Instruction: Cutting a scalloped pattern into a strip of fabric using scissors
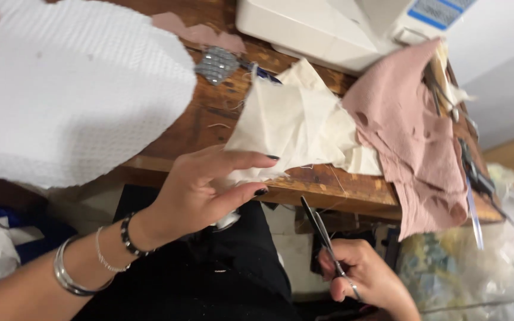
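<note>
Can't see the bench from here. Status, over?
Left hand open, fingertips on cream fabric at table edge. Right hand grips scissors, blades shut, below edge. Pink fabric alongside.

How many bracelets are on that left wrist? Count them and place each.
3. A black beaded bracelet sits nearest the left hand, a thin silver chain behind it, and silver bangles farthest up the forearm; these may be several stacked.

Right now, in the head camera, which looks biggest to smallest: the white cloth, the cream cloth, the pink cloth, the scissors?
1. White cloth, though it is nearest the camera.
2. Cream cloth and pink cloth: too alike to rank.
3. Scissors, in the right hand.
</note>
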